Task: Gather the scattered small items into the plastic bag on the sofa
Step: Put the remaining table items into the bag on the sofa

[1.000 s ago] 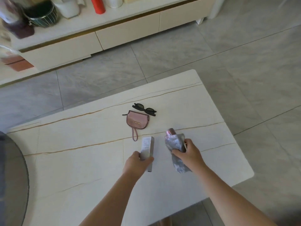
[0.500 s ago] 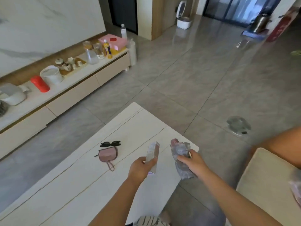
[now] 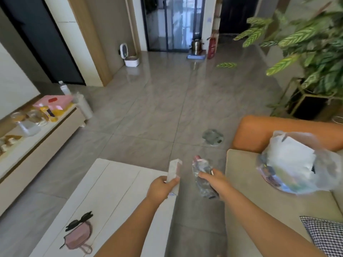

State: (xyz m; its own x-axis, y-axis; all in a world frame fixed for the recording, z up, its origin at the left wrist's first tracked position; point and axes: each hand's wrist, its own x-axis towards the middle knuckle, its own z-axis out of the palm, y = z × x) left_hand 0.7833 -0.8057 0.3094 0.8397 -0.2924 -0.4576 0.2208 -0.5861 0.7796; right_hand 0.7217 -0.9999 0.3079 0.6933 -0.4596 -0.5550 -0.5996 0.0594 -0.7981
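Clear plastic marks the goal — the plastic bag [image 3: 297, 164] sits on the beige seat of the sofa [image 3: 246, 184], slumped against the orange armrest, its mouth at the top and already holding a pale flat packet and some coloured bits that are too blurred to name. Both hands are loaded and held out in front of the body, over the gap between table and sofa. The left hand [image 3: 160, 189] grips a slim white box [image 3: 173, 170] upright, fingers wrapped round its lower half. The right hand [image 3: 216, 181] clutches a crinkled silvery pouch [image 3: 202, 175] with a pink-red cap at its top end. Neither item touches the bag yet; the pouch is the nearer of the two, though floor and cushion edge still lie between them.

By my reading, this is the carry step: two items picked, being brought across to the sofa. The next move calls for reaching right to the bag, finding or spreading its floppy opening — awkward with both hands full — and dropping the pouch in first, then the box.

Two items remain on the white table [image 3: 115, 191]: black sunglasses [image 3: 79, 220] lying against a pink purse [image 3: 78, 236], so another trip looks needed.
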